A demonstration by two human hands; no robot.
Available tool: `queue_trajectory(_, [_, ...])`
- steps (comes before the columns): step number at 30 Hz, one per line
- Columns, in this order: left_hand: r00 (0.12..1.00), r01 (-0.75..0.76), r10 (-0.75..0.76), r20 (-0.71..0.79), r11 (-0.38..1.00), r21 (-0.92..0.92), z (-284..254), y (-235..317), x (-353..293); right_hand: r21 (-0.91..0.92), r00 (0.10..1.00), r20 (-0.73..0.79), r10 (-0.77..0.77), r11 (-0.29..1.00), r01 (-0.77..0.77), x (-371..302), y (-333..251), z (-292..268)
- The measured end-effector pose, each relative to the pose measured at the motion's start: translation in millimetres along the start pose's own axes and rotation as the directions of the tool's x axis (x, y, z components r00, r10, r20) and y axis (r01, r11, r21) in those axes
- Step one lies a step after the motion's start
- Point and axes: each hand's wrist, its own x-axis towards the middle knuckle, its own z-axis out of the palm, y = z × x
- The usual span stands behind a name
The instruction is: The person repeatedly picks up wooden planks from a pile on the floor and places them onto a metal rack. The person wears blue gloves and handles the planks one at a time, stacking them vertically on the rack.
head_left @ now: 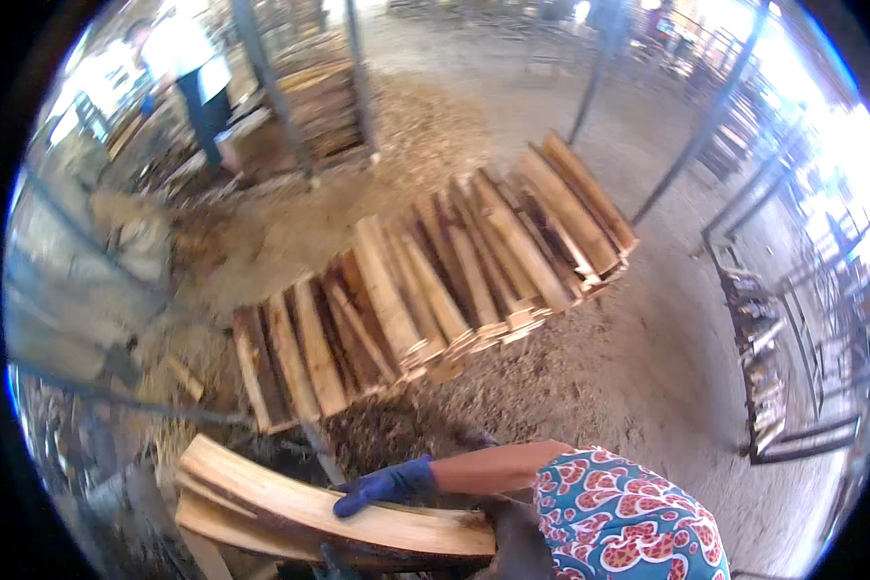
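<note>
My right hand [387,485], in a blue glove, reaches in from the lower right. Its fingers bend over the upper edge of a pale, rough-sawn wooden board [309,505]. Below that board lie more boards [237,527] in a small bundle, their left ends spread apart. A dark bluish shape [331,559] shows under the bundle at the lower edge; whether it is my left hand I cannot make out. Beyond my hand, a long row of bark-edged boards [396,300] leans side by side, running from near left to far right.
Metal posts [706,111] rise around the area. On the right stands a dark metal rack [807,440] with wood pieces in it. Wood chips and bark [532,396] litter the ground. At the far left a person [188,77] stands by stacked timber [324,111].
</note>
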Motion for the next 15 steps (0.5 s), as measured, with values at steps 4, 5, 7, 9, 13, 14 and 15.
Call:
queue_trajectory(4, [0.971, -0.11, 0.109, 0.215, 0.994, -0.004, 98, 23, 11, -0.19, 0.896, -0.224, -0.384, 0.919, 0.346, -90, -38, -72])
queue_trajectory(5, [0.966, -0.017, 0.043, 0.255, 0.995, -0.103, 123, 30, 13, -0.306, 0.83, -0.323, -0.454, 0.88, 0.362, -113, -47, -90])
queue_trajectory(7, [0.929, -0.104, 0.057, 0.366, 0.988, 0.11, 163, 45, 11, -0.583, 0.711, -0.399, -0.58, 0.758, 0.291, -179, -66, -128])
queue_trajectory(9, [0.814, -0.311, 0.23, 0.533, 0.948, 0.065, 194, 59, 10, -0.599, 0.558, -0.307, -0.77, 0.613, 0.516, -250, -100, -160])
queue_trajectory(13, [0.848, -0.224, 0.194, 0.493, 0.975, 0.002, 225, 71, 17, -0.831, -0.01, -0.511, -0.859, 0.497, -0.249, -388, -194, -204])
queue_trajectory(14, [0.86, -0.198, 0.175, 0.479, 0.98, -0.004, 225, 71, 21, -0.81, -0.033, -0.505, -0.863, 0.486, -0.329, -408, -210, -212])
queue_trajectory(15, [0.872, -0.171, 0.158, 0.463, 0.985, -0.014, 225, 69, 25, -0.814, -0.094, -0.417, -0.904, 0.418, -0.403, -420, -220, -219])
